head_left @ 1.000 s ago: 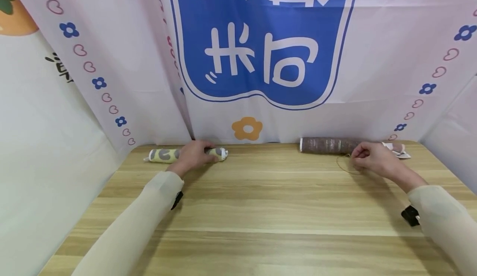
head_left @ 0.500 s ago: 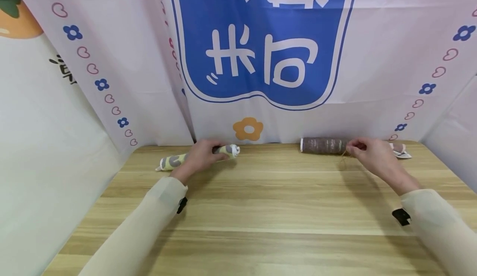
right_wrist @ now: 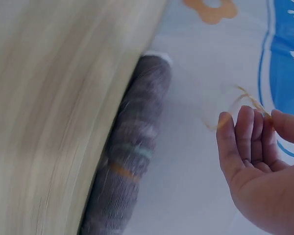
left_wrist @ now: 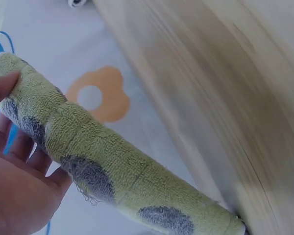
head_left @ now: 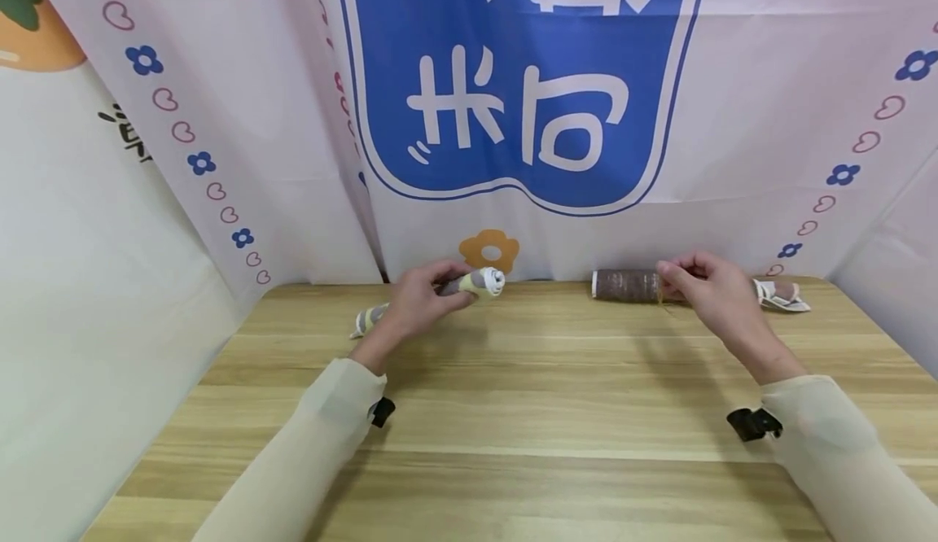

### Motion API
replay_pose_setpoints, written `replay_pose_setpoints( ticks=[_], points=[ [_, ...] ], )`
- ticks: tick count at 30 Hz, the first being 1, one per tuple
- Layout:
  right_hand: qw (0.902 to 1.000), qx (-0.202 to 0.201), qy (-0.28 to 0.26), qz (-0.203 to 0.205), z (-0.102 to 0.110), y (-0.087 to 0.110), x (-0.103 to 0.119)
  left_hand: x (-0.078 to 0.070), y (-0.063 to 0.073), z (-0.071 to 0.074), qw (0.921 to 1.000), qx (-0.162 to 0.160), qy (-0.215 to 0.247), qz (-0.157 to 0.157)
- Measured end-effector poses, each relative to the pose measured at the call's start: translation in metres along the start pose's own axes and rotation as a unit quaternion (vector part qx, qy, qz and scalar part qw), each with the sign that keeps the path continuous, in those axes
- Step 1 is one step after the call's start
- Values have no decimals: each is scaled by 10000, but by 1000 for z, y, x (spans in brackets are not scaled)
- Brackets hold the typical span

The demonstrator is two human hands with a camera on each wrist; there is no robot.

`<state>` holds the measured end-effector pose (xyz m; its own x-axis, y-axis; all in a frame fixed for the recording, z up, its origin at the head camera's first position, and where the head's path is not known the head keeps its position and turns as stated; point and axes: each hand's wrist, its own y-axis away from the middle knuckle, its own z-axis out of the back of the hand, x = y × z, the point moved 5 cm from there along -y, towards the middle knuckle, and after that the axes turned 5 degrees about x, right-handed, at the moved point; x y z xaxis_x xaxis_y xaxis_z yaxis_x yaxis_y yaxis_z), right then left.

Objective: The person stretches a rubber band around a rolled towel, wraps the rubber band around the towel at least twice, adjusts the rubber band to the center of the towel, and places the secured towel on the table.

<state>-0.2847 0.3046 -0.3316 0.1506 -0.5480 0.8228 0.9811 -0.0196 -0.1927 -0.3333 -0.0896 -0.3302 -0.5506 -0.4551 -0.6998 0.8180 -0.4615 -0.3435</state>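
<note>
Hanging backdrop (head_left: 513, 168) behind table (head_left: 542, 412), yellow-green towel (left_wrist: 117, 154)

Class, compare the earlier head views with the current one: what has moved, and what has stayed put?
The left hand has carried the yellow-and-grey roll to the right, its right end now raised. The right hand, pinching a thin yellowish string, has moved left. Neither hand has let go. The brown roll has stayed in place.

There are two rolled towels (left_wrist: 112, 149) (head_left: 626, 286), one thin yellow string (right_wrist: 255, 101), two hands (head_left: 419, 302) (head_left: 718, 298) and one desk (head_left: 542, 395).
</note>
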Motion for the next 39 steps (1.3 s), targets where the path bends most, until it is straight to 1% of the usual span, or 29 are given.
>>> replay_pose_setpoints(
  ticks=[2, 4, 6, 8, 11, 16, 19, 20, 24, 26, 30, 33, 39],
  points=[
    [9982, 89, -595, -37, -4, 0, 3, -5, 0, -3, 9998, 2, 176, -104],
    [9937, 185, -1107, -11, -7, 0, 6, -11, 1, -6, 9993, 19, 327, -157],
    [9866, 297, -1605, 17, -10, 0, 8, -16, 1, -9, 9988, 44, 441, -207],
    [9774, 387, -2077, 48, -12, 1, 11, -21, 2, -12, 9983, 72, 548, -210],
    [9642, 543, -2596, 78, -16, 2, 14, -29, 3, -16, 9975, 95, 680, -184],
    [9571, 713, -2805, 126, -19, 4, 20, -41, 4, -24, 9969, 115, 754, -170],
    [9525, 815, -2930, 159, -20, 5, 22, -46, 4, -28, 9968, 169, 775, -80],
    [9516, 843, -2950, 169, -20, 5, 23, -47, 5, -30, 9967, 193, 784, -30],
    [9568, 891, -2756, 247, -20, 7, 28, -50, 5, -35, 9958, 266, 852, 207],
    [9601, 896, -2635, 259, -20, 7, 30, -51, 6, -38, 9954, 282, 876, 253],
    [9725, 855, -2152, 251, -21, 9, 33, -55, 7, -43, 9942, 319, 1013, 142],
    [9812, 802, -1719, 349, -24, 10, 36, -58, 7, -45, 9934, 343, 1096, 6],
    [9895, 790, -1041, 615, -28, 12, 44, -62, 8, -48, 9939, 423, 1014, -124]
  ],
)
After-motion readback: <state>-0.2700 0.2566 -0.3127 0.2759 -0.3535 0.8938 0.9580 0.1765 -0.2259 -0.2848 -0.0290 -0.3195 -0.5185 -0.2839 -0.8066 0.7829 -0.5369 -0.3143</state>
